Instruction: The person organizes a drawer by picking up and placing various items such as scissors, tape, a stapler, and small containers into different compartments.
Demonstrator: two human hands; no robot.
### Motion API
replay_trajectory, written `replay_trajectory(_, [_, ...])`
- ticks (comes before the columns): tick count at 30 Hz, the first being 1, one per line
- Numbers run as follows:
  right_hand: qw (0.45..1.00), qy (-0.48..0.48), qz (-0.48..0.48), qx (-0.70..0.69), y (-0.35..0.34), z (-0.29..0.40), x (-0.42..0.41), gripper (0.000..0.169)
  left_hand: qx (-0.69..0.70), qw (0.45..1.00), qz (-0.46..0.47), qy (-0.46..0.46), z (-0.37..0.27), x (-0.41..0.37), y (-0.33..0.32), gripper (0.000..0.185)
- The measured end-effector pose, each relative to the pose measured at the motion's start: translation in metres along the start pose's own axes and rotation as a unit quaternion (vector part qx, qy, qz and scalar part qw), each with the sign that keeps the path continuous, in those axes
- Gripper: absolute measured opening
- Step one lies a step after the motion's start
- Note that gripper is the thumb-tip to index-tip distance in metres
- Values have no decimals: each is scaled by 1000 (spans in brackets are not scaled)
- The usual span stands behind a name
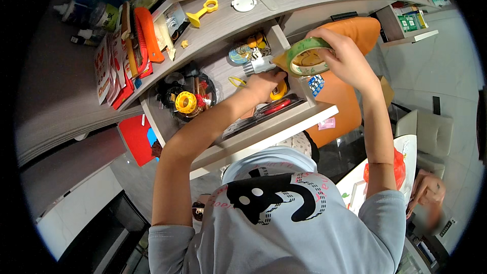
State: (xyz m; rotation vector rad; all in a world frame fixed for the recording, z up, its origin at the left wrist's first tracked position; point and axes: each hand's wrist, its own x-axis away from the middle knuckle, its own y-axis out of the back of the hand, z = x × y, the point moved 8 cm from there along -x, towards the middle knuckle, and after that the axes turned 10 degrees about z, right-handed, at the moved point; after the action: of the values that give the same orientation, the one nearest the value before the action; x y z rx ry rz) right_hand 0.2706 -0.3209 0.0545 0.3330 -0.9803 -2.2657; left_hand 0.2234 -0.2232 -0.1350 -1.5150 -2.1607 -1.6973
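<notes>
My right hand (342,55) grips a roll of green-edged adhesive tape (298,51) above the right end of an open drawer (228,163). Inside that drawer is my left hand (264,85), its fingers curled beside a yellow and black object (280,90). Whether those fingers hold anything cannot be made out. Just beyond them lies a pale comb-like object (260,65), and a blue oval item (240,54) sits farther back. A red-handled tool (277,106) rests along the drawer's front side. A yellow ring-shaped piece (186,102) tops a dark bundle at the left.
An orange chair (338,110) stands against the drawer's right side. The desktop above (224,15) carries a yellow plunger-shaped item (201,13), a white round lid (244,3), keys and an orange-handled tool (146,34). Another person (428,194) is at the far right by a white table (410,148).
</notes>
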Motion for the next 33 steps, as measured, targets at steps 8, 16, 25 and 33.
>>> replay_trajectory(8, [999, -1, 0, -49, -3, -4, -7, 24, 136, 989, 39, -33, 18, 15, -5, 81])
replay_trajectory(16, [993, -25, -7, -117, -10, -19, -7, 22, 223, 972, 60, -32, 31, 88, -17, 68])
replay_trajectory(25, [991, -18, 6, -135, -25, -11, -12, 21, 271, 959, -60, -52, 19, 88, -2, 67])
replay_trajectory(33, [960, -60, 18, -274, -47, -23, -3, 18, 278, 955, -94, 41, 67, 89, 9, 54])
